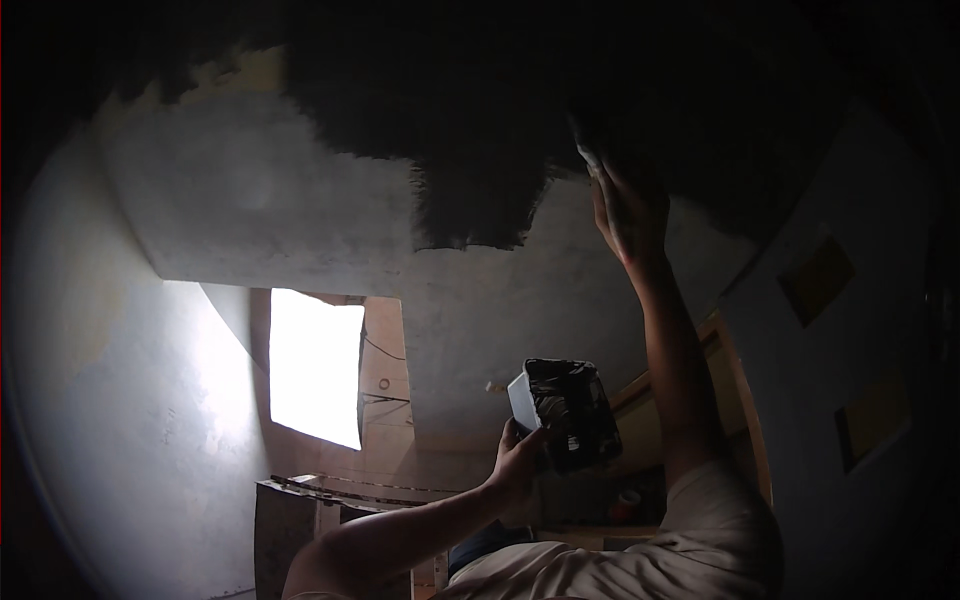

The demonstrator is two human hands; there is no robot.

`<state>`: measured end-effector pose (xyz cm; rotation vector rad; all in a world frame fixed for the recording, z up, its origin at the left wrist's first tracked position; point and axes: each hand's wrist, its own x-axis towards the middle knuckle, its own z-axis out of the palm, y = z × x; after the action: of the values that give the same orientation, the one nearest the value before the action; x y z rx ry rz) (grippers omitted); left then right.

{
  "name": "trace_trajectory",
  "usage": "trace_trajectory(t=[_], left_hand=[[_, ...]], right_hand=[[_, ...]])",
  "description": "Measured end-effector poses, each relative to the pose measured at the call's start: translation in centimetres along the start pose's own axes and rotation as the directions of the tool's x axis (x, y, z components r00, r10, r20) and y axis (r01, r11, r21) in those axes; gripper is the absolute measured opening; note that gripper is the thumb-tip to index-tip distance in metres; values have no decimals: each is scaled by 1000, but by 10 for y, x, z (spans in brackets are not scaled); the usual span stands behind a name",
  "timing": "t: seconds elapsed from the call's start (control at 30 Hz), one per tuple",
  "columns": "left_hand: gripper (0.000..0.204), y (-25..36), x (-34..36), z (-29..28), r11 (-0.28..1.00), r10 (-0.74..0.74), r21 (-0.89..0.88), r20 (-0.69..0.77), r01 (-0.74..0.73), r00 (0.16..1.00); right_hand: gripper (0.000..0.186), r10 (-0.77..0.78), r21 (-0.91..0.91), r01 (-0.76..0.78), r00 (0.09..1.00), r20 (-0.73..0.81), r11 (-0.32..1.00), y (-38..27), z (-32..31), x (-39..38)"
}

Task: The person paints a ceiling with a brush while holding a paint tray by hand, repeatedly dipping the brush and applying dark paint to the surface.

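Observation:
My left hand [520,460] grips a rectangular paint tub [521,400], pale on its outer side, with dark paint coating its rim and inside. Raised high at the upper right, my right hand [630,205] is closed around what looks like a paintbrush [583,145]. Its tip is against or close to the dark coating [470,190], and shadow hides exactly where it touches. That coating covers the upper part of the pale ceiling surface [240,190] and ends in a ragged, streaky edge.
A bright window [316,370] stands at the lower left, beside a pale wall [200,430]. A dark-sided cabinet-like piece [283,535] is below it. At the right, two dark rectangular openings or panels [817,280] interrupt the wall, near a wooden frame [745,400].

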<state>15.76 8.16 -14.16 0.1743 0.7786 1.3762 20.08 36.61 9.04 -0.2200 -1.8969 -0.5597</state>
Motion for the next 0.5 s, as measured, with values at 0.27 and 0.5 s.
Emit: trace_trajectory(t=[0.27,0.5], left_hand=[[48,-6,7,-4,997,-14,-73,38,17,999],[50,-4,13,-9,986,-72,-139,138,92,988]], right_hand=[[47,60,76,-170,677,733,982,-22,7,-98],[43,-15,266,-96,921,388,959,26,8,-8]])
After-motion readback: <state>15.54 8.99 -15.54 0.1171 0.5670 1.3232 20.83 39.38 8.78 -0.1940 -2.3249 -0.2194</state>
